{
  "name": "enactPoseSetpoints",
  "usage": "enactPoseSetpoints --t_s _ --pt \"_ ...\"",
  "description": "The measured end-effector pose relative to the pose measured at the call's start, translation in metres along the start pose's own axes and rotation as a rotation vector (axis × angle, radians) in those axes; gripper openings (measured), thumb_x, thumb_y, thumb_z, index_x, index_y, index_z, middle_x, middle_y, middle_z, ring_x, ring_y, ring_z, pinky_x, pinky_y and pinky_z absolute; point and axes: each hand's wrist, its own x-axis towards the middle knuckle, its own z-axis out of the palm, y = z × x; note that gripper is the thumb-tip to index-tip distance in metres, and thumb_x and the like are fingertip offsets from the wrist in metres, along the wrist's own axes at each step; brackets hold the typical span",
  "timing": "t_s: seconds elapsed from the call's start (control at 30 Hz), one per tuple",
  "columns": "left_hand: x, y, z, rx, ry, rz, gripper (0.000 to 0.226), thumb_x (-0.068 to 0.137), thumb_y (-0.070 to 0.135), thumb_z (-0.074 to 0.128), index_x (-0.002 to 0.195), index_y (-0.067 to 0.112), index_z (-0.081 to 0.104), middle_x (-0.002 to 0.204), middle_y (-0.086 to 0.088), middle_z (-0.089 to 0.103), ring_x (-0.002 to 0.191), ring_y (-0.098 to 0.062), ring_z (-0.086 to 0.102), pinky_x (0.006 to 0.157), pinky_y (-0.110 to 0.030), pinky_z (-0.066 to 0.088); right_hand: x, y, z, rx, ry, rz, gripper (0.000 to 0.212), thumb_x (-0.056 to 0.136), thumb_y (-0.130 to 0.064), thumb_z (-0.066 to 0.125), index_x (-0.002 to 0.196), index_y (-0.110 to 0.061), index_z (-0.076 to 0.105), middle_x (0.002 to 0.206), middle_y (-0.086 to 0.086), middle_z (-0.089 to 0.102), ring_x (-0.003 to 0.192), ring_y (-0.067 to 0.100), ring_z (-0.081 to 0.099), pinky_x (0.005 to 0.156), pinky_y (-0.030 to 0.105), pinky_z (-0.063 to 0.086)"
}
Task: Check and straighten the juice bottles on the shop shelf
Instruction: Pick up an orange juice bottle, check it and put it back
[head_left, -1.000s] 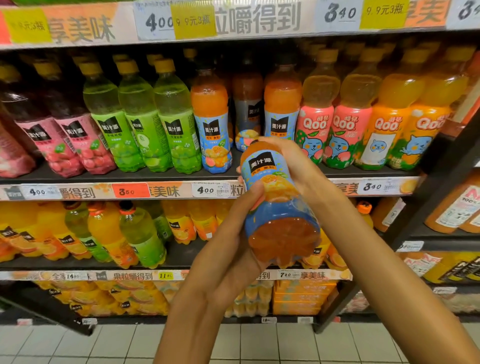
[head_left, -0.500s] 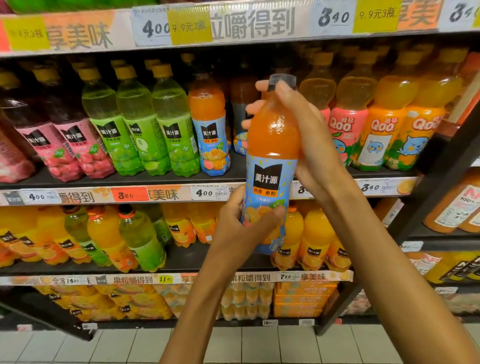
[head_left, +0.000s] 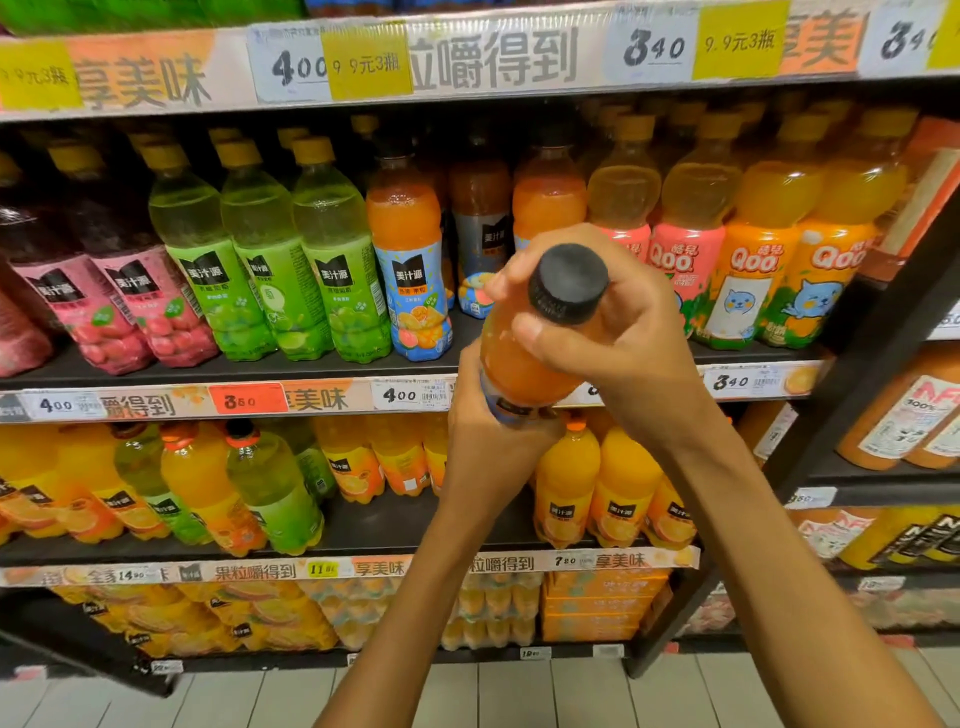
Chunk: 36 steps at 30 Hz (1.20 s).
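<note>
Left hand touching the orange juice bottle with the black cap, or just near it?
Touching. The head view shows the left hand wrapped round the lower body of the orange juice bottle with the black cap, fingers over its blue label, no gap visible.

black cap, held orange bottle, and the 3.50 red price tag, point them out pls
black cap (head_left: 569, 283), head view, on its flat top
held orange bottle (head_left: 519, 364), head view, on its orange shoulder
red price tag (head_left: 248, 399), head view, on its middle

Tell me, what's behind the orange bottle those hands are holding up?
Behind the held orange bottle is a gap in the shelf row, with more orange bottles further back. The right hand and left hand cover the shelf edge there, so that stays hidden.
</note>
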Motion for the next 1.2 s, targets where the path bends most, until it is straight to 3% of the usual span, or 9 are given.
enactPoseSetpoints --t_s 0.13,0.27,0.43,0.5,0.57,0.77,0.87,0.93,1.2 --pt "0.008 0.001 -0.003 -0.022 -0.011 0.072 0.055 0.062 -0.005 0.068 0.111 -0.02 0.048 0.091 -0.004 0.063 0.081 0.004 0.063 0.068 -0.013 0.049 -0.005 -0.01 -0.012 0.007 -0.195 0.07 0.041 0.077 0.003 0.069 0.112 -0.013 0.055 0.109 -0.002 0.062 0.108 0.011 0.06 0.092 0.023 0.045" --pt "0.007 0.007 -0.012 0.017 -0.062 0.105 0.053 0.071 -0.005 0.073 0.119 -0.011 0.051 0.105 -0.01 0.065 0.094 -0.004 0.063 0.082 -0.022 0.052 -0.003 -0.013 -0.024 0.005 -0.341 0.124 0.059 0.073 -0.011 0.07 0.127 -0.012 0.046 0.128 0.006 0.054 0.127 0.018 0.051 0.102 0.029 0.041" --pt "0.009 0.008 -0.01 0.092 -0.111 0.096 0.068 0.069 0.025 0.073 0.12 -0.012 0.048 0.112 -0.017 0.056 0.102 -0.004 0.056 0.086 -0.013 0.044 -0.002 -0.007 -0.019 -0.074 -0.394 0.041 0.027 0.077 -0.006 0.068 0.103 -0.01 0.061 0.108 0.017 0.062 0.109 0.032 0.058 0.095 0.045 0.046" --pt "0.009 0.003 -0.007 0.103 -0.113 0.064 0.066 0.071 0.006 0.078 0.127 -0.007 0.045 0.121 -0.019 0.055 0.112 -0.018 0.057 0.095 -0.028 0.048 -0.002 -0.005 -0.017 -0.06 -0.352 0.032 0.022 0.077 -0.006 0.068 0.098 -0.012 0.062 0.103 0.013 0.063 0.105 0.029 0.059 0.093 0.041 0.046" --pt "0.004 0.0 -0.01 0.046 -0.106 0.056 0.074 0.065 -0.002 0.082 0.128 0.009 0.045 0.12 -0.005 0.062 0.111 -0.015 0.061 0.088 -0.029 0.053 -0.002 -0.004 -0.016 0.023 -0.23 0.082 0.021 0.077 -0.01 0.066 0.097 -0.016 0.064 0.101 0.005 0.065 0.104 0.024 0.061 0.093 0.037 0.047" --pt "-0.008 0.01 -0.022 -0.187 -0.247 0.068 0.055 0.068 0.033 0.082 0.116 0.041 0.057 0.114 0.008 0.069 0.106 -0.014 0.065 0.082 -0.026 0.055 0.01 0.001 -0.027 0.313 -0.037 0.219 0.049 0.078 -0.052 0.068 0.111 -0.017 0.063 0.108 -0.002 0.069 0.108 0.021 0.062 0.09 0.036 0.049" --pt "-0.015 0.008 -0.021 -0.283 -0.357 -0.064 0.046 0.07 0.051 0.078 0.113 0.039 0.065 0.114 0.006 0.07 0.107 -0.017 0.065 0.084 -0.029 0.054 0.019 0.006 -0.019 0.491 -0.088 0.364 0.058 0.072 -0.055 0.071 0.108 -0.011 0.063 0.102 0.007 0.068 0.1 0.03 0.064 0.088 0.044 0.051" --pt "-0.02 0.005 -0.02 -0.305 -0.355 -0.142 0.051 0.068 0.06 0.075 0.111 0.033 0.068 0.113 0.001 0.071 0.107 -0.021 0.066 0.084 -0.031 0.054 0.022 0.008 -0.014 0.575 -0.081 0.441 0.044 0.074 -0.047 0.073 0.096 -0.009 0.066 0.091 0.01 0.068 0.086 0.027 0.066 0.08 0.038 0.054" --pt "-0.023 0.022 -0.004 -0.192 -0.074 -0.064 0.038 0.082 0.059 0.043 0.099 0.035 0.067 0.094 0.013 0.074 0.088 -0.006 0.07 0.069 -0.016 0.053 0.027 0.001 0.002 0.334 0.315 0.453 0.028 0.088 -0.036 0.057 0.086 -0.011 0.069 0.086 0.008 0.071 0.083 0.02 0.068 0.08 0.034 0.056"
